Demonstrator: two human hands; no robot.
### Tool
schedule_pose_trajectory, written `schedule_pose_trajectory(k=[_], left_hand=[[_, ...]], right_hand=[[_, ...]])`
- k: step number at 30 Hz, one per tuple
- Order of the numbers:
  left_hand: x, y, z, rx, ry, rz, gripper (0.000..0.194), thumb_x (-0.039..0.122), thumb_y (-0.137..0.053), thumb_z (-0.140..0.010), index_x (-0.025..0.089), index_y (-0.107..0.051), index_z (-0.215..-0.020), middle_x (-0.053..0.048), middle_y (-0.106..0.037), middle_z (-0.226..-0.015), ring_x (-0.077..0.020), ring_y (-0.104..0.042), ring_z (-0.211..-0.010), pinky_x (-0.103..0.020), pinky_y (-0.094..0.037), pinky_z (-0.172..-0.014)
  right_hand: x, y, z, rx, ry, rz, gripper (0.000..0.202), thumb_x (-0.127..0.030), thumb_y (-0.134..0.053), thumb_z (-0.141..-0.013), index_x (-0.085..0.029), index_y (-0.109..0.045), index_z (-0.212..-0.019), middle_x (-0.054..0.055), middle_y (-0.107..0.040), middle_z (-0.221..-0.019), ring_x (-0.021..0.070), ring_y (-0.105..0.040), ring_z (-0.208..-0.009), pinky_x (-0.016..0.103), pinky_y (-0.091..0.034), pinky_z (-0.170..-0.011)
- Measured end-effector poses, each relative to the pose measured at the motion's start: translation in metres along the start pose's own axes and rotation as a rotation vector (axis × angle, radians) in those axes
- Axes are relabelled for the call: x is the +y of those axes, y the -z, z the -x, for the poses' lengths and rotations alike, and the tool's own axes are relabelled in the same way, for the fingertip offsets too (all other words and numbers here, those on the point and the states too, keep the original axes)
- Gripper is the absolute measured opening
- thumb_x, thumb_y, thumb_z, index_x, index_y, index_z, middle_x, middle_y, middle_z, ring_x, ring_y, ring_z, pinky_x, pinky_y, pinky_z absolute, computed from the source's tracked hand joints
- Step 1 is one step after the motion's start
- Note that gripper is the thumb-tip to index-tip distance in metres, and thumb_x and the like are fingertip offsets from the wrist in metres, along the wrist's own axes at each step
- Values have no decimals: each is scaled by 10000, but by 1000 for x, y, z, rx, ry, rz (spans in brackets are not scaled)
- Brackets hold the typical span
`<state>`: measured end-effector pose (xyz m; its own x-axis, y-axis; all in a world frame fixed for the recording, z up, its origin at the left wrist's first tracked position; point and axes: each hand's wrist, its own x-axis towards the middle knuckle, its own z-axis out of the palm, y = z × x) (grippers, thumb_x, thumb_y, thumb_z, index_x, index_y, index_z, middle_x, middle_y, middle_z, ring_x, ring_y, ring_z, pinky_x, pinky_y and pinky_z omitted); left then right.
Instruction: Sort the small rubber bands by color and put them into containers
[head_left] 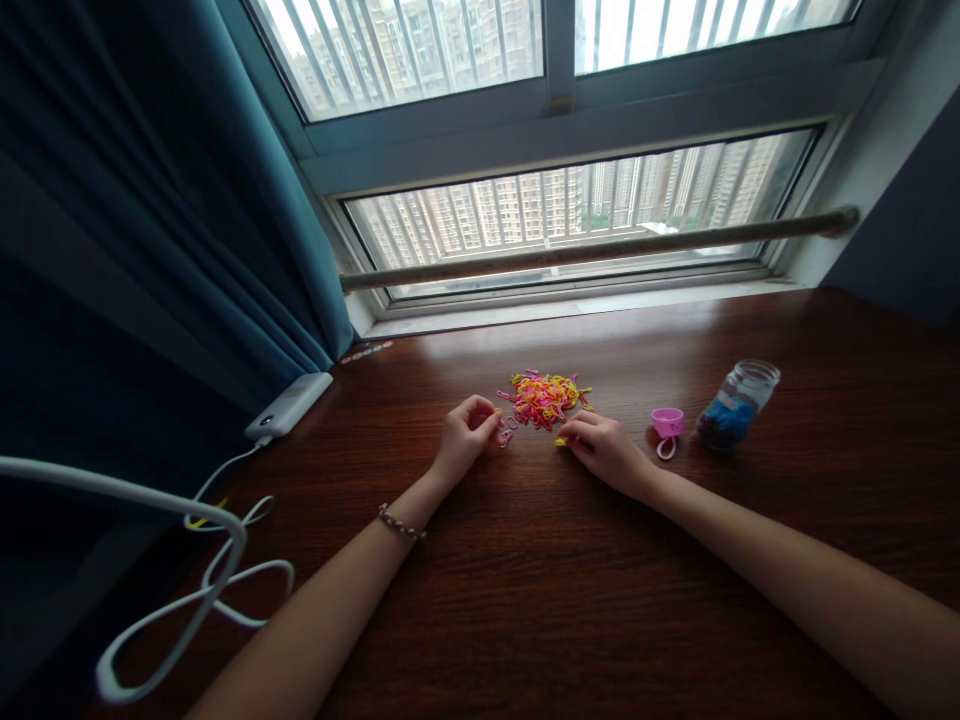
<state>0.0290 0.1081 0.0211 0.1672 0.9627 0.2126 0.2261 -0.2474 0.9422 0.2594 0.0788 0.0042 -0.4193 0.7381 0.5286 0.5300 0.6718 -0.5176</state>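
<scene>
On the dark wooden table is a loose heap of small plastic links (544, 398) in pink, yellow, orange and red. My left hand (463, 438) is at the heap's left side, thumb and forefinger pinched, with a tiny yellowish bit at the tips. Several pink links (508, 432) are close against these fingers; I cannot tell whether they hang from them or lie on the table. To the right of the heap, my right hand (604, 450) rests low, its fingers closed on a small yellow link (560, 442).
A pink cup-shaped piece with a loop (667, 424) stands right of my right hand, beside a tilted-looking glass jar (739, 405) with blue contents. On the left are a white power bank (289, 405) and a looping white cable (232, 540). Window and curtain (285, 250) border the table.
</scene>
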Motion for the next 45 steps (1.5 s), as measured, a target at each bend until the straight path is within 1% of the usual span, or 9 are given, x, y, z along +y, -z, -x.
schedule_pose_trajectory(k=[4, 11, 17, 25, 29, 33, 38, 41, 45], left_hand=[[5, -4, 6, -243, 6, 11, 196, 326, -544, -780, 166, -441, -736, 13, -601, -561, -107, -557, -439, -207, -433, -428], [-4, -6, 1, -82, -114, -132, 167, 320, -560, -771, 154, -537, -769, -47, -647, -809, -158, -616, -782, -286, -490, -742], [-6, -4, 0, -1, -173, -252, 167, 321, -558, -767, 159, -594, -785, -33, -628, -778, -141, -594, -711, -253, -491, -670], [5, -5, 4, -45, -280, -372, 180, 321, -547, -780, 169, -641, -753, -39, -625, -753, -127, -542, -641, -228, -440, -580], [13, -6, 7, -99, -327, -361, 189, 310, -543, -786, 170, -659, -736, -60, -624, -781, -148, -562, -707, -254, -453, -643], [26, -11, 19, -362, -365, -369, 216, 324, -535, -789, 175, -678, -724, -70, -629, -722, -154, -563, -684, -264, -454, -643], [38, -23, 37, -696, -450, -409, 245, 334, -518, -792, 197, -677, -666, -74, -611, -621, -154, -542, -605, -272, -454, -619], [35, -25, 36, -601, -533, -543, 268, 313, -468, -824, 199, -663, -681, -75, -612, -653, -171, -553, -682, -301, -457, -713], [25, -25, 26, -313, -591, -803, 251, 300, -457, -839, 220, -621, -1011, -87, -598, -1096, -241, -439, -1131, -430, -281, -1003]], right_hand=[[-1, 0, 0, 19, -8, -3, 183, -47, -481, -759, -170, -600, -825, 51, -595, -838, 134, -549, -736, 238, -434, -675], [0, 0, -1, 22, -13, -20, 188, -50, -478, -757, -174, -607, -817, 53, -600, -840, 136, -550, -735, 248, -438, -673], [-20, 3, -3, 4, -105, -183, 142, -78, -518, -732, -165, -622, -771, 32, -584, -746, 118, -541, -654, 223, -445, -583], [-62, 3, 7, -471, 75, -485, 143, -195, -609, -729, -160, -647, -862, 31, -602, -850, 84, -554, -638, 180, -464, -576], [-47, 6, 2, -218, -20, -359, 115, -227, -583, -761, -157, -641, -832, 38, -599, -820, 95, -538, -620, 203, -460, -563], [-8, 9, -4, 187, -203, 33, 161, -133, -501, -783, -162, -646, -847, 86, -609, -896, 193, -550, -857, 347, -453, -798], [22, 4, 0, 150, -199, 219, 223, -133, -477, -790, -166, -648, -931, 119, -597, -1024, 243, -493, -1008, 415, -419, -886], [22, 2, 1, 124, -209, 219, 236, -120, -441, -808, -143, -649, -916, 126, -609, -996, 232, -515, -980, 388, -434, -874], [15, 2, 0, 162, -219, 193, 230, -114, -428, -812, -141, -647, -879, 120, -619, -951, 218, -552, -913, 367, -453, -840]])
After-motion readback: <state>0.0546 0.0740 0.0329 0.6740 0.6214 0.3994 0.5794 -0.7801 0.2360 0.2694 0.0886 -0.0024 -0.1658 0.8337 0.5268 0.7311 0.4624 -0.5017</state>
